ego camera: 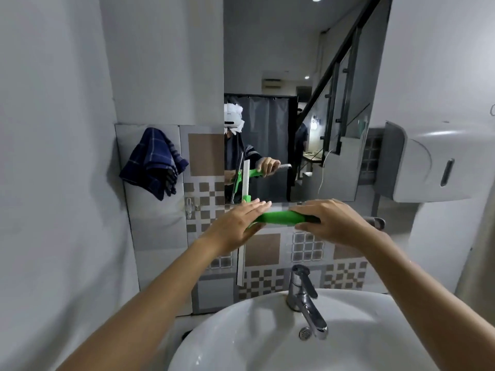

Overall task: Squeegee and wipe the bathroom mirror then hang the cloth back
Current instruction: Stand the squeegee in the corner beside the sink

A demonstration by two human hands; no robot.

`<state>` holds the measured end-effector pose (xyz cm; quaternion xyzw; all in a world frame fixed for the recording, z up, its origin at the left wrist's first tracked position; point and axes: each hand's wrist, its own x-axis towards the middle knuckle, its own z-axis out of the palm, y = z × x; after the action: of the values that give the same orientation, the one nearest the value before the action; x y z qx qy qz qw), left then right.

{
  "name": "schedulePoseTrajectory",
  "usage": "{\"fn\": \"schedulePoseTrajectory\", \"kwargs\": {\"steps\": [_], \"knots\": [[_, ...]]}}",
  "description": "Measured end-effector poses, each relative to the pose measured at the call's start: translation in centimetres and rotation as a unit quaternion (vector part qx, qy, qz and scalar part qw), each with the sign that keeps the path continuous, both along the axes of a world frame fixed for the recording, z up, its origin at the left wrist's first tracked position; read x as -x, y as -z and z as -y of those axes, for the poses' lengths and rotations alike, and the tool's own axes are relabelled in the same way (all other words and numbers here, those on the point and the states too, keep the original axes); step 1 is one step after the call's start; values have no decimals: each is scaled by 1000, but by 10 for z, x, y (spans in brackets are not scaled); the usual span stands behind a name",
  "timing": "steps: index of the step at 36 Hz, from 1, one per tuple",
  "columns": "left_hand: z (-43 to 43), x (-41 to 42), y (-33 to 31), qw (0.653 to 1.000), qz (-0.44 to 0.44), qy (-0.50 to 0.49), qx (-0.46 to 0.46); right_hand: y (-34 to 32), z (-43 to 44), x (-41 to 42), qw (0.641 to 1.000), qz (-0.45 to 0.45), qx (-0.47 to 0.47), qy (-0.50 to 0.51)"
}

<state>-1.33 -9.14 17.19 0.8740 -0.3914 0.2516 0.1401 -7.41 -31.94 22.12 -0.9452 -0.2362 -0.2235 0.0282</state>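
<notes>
**Both hands on the squeegee below the mirror**

Head view: the green squeegee [278, 217] lies level across the centre of the frame, its handle running from 9 o'clock to 3 o'clock between the two hands. The right hand [332, 223] is closed over the handle from above, at the end where green gives way to black. The left hand [235, 223] is flat and open, fingers straight and together, pressed against the head end of the tool rather than wrapped round it. The white blade [241, 266] stands upright, showing below the left hand against the patterned tiles [206, 153], with its green top poking out above the fingers at the lower edge of the mirror [281, 62].

The mirror fills the 12 o'clock part of the frame and reflects the person with the tool held the same way. At 9 o'clock from the squeegee, well apart from it, a dark blue checked cloth [152, 162] hangs bunched on the tiled wall. At 3 o'clock a white dispenser [423, 162] is fixed to the side wall. At 6 o'clock, under both forearms, sits the white basin [241, 338] with a chrome tap [305, 298] at its back rim.
</notes>
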Motion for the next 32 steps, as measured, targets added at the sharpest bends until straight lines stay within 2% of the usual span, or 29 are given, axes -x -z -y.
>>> {"fn": "schedulePoseTrajectory", "kwargs": {"steps": [5, 9, 14, 17, 18, 21, 24, 27, 32], "knots": [[-21, 12, 10, 999, 27, 6, 42, -6, -18, -8, 999, 20, 25, -32], [-36, 12, 16, 995, 37, -17, 94, -2, -36, -22, 993, 96, 29, -59], [-46, 17, 28, 979, 28, -66, 191, 9, -63, -34, 973, 190, -111, -66], [-58, 29, 45, 957, -25, -98, 273, 28, -92, -36, 948, 227, -213, -63], [-80, 24, 63, 942, -38, -132, 305, 47, -125, -58, 940, 199, -261, -87], [-98, 21, 86, 917, -48, -177, 355, 69, -166, -63, 916, 145, -368, -62], [-83, 35, 100, 914, -41, -182, 361, 78, -180, -56, 876, 132, -460, -60], [-83, 26, 134, 895, -42, -210, 391, 111, -206, -75, 855, 89, -508, -47], [-70, 32, 135, 892, -23, -192, 409, 107, -212, -75, 817, 85, -569, -43]]}}
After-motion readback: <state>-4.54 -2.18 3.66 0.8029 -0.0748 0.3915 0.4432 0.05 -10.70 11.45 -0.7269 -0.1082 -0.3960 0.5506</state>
